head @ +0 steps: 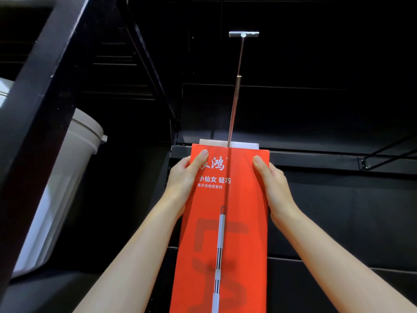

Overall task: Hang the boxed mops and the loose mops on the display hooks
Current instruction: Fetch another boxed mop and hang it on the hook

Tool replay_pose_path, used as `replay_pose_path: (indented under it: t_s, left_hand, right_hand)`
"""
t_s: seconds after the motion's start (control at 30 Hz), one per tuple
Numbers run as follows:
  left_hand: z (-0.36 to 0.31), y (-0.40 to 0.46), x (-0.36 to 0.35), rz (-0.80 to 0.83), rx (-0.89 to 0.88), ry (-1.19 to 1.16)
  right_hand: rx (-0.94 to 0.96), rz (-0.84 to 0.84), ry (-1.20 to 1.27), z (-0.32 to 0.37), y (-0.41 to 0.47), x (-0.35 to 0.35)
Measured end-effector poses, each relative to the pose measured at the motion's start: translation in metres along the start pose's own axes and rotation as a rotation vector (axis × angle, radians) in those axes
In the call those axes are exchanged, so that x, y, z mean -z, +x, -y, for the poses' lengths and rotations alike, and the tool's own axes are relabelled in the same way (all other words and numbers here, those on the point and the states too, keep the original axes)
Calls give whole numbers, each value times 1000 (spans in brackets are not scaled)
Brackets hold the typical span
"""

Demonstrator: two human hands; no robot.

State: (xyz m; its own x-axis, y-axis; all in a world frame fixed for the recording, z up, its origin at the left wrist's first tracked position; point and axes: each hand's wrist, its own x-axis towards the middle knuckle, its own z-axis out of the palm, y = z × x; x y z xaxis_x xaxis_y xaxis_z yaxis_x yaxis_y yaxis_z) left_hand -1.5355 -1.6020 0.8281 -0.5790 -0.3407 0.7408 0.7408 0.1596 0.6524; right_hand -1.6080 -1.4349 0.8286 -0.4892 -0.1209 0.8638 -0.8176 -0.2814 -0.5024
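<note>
A tall orange mop box (234,199) with white lettering and a printed mop handle stands upright in the middle of the head view. My left hand (187,177) grips its upper left edge, thumb on the front face. My right hand (273,184) grips the upper right edge the same way. A long metal display hook (235,93) reaches out from the black back panel. Its tip meets the box's white top flap (246,145) at the middle. Whether the hook passes through the flap is hidden.
A black shelf upright (42,91) slants across the left. Behind it stand pale plastic buckets (74,159). Another wire hook (388,150) sticks out at the right, above a black rail (316,157). Dark panels fill the back wall.
</note>
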Motion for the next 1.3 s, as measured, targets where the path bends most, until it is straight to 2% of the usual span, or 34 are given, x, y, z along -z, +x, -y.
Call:
replay_pose_path:
  t_s: [0.17, 0.43, 0.7, 0.93, 1.17, 1.3]
  left_hand:
    - [36, -41, 15, 33, 17, 1]
    - [103, -126, 34, 49, 81, 75]
    - [117, -138, 29, 66, 121, 59]
    - [112, -140, 31, 26, 150, 94]
    - [112, -176, 40, -70, 239, 311]
    - [104, -230, 45, -126, 245, 612]
  right_hand:
    - [-119, 55, 17, -41, -43, 10]
    - [-329, 177, 34, -113, -175, 24]
    - [-346, 179, 84, -102, -196, 10]
    - [-375, 174, -22, -94, -200, 8]
    - [-473, -5, -291, -79, -224, 6]
    - [-472, -68, -458, -58, -268, 15]
